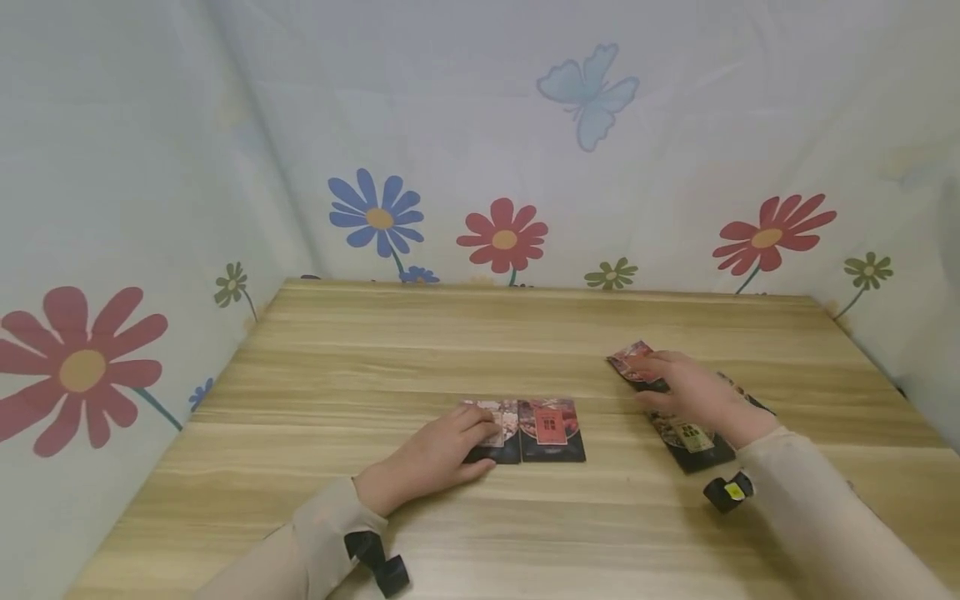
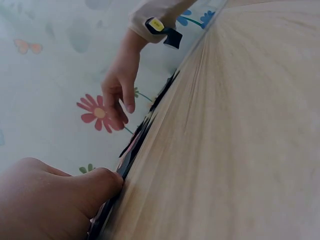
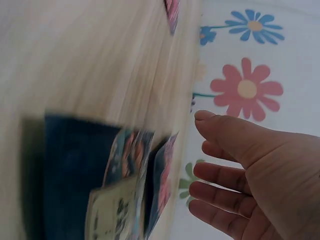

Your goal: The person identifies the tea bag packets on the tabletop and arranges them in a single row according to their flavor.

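Note:
Two flat dark food packets lie side by side at the table's middle. One has a pale label (image 1: pixel 510 450), the other a red label (image 1: pixel 552 429). My left hand (image 1: pixel 446 454) rests on the pale-labelled packet, fingers over its top and thumb at its near edge. To the right, my right hand (image 1: pixel 697 390) hovers over several more packets with fingers spread, holding nothing in the right wrist view. Below it lies a packet with a yellow-green label (image 1: pixel 692 442); beyond its fingertips is a reddish packet (image 1: pixel 632 360). The hand partly hides this group.
The wood-grain table (image 1: pixel 420 350) bears all the packets. A pale curtain (image 1: pixel 450 108) with printed flowers and a butterfly encloses its back and sides. A black strap device (image 1: pixel 378 567) sits on the left wrist, another (image 1: pixel 727 492) on the right.

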Motion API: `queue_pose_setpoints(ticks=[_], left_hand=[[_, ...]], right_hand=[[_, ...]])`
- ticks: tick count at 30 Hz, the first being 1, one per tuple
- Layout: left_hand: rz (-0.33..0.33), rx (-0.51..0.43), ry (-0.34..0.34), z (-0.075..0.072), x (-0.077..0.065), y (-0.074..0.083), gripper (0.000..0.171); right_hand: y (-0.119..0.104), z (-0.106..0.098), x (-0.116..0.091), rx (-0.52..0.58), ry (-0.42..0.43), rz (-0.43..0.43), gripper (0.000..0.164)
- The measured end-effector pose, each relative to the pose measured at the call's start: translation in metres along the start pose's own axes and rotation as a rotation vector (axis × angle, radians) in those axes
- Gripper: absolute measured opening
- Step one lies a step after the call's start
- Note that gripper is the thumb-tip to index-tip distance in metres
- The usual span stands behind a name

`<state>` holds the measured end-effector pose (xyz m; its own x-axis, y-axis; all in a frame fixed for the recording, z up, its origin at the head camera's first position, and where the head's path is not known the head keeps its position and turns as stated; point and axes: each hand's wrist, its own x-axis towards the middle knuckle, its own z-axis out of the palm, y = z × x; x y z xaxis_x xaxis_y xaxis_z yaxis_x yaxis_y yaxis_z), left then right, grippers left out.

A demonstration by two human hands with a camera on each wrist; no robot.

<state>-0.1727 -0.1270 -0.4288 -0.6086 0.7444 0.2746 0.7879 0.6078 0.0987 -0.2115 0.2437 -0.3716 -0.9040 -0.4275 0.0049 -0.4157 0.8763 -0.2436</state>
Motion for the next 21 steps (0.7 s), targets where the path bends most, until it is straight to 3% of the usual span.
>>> queue_pose_setpoints(ticks=[3, 9, 21], left_hand=[[0.001, 0.0, -0.001, 0.0, 0.0, 0.0, 0.043], [0.01, -0.008, 0.002, -0.003, -0.001, 0.002, 0.043], [0.001, -0.008, -0.002, -0.002, 0.0, 0.001, 0.044]], right_hand=[[0.012, 0.001, 0.003, 0.017, -0.019, 0.031, 0.051], [0.027, 0.003, 0.009, -0.019, -0.003, -0.023, 0.051], [0.03, 0.005, 0.015, -0.017, -0.043, -0.047, 0.052]])
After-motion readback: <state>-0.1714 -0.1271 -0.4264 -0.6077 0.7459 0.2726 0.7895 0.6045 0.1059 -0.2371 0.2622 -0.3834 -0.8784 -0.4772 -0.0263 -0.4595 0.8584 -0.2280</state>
